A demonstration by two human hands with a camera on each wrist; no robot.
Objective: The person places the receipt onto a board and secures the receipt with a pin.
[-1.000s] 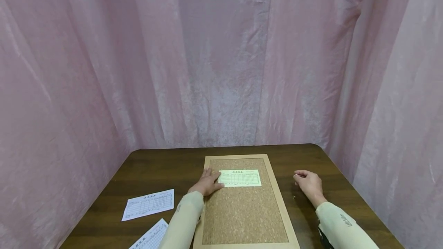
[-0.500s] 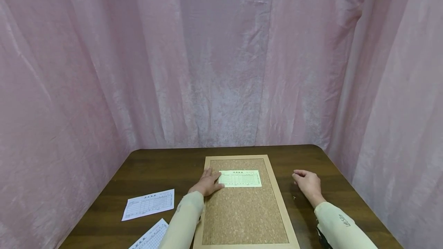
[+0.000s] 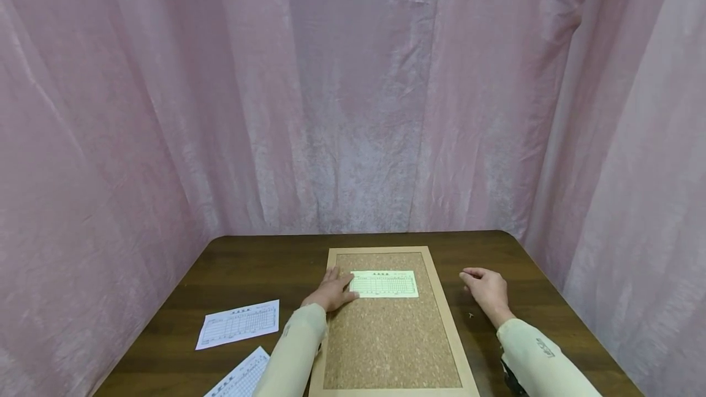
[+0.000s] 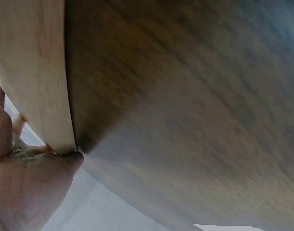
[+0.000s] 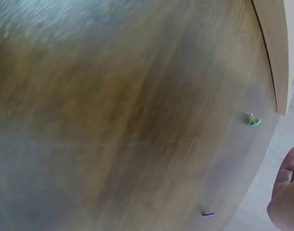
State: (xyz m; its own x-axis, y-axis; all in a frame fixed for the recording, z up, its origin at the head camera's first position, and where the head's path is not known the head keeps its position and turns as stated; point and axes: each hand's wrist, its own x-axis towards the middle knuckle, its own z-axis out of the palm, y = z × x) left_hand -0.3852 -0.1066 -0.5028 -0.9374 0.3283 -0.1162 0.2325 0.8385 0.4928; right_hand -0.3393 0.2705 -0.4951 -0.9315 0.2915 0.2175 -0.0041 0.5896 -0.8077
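Observation:
In the head view my left hand (image 3: 329,293) lies with fingers spread on the left side of a framed cork board (image 3: 391,345). Its fingertips and thumb rest at the left end of a pale green printed form (image 3: 384,284), which lies flat on the cork. The left wrist view has the board's wooden frame (image 4: 38,62) beside that hand. Over the table to the right of the board is my right hand (image 3: 488,291), its thumb and forefinger drawn together. I cannot tell whether a small thing is pinched there. A green-headed thumbtack (image 5: 253,120) and a purple-headed thumbtack (image 5: 209,213) lie on the table.
A white printed form (image 3: 238,325) lies on the table to the left of the board, with another white form (image 3: 242,375) in front of it, partly covered by the left sleeve (image 3: 292,351). Pink curtains (image 3: 358,109) hang around the dark wooden table (image 3: 265,256).
My right hand has shifted slightly left, towards the board. The left hand, the green form and the board keep their places.

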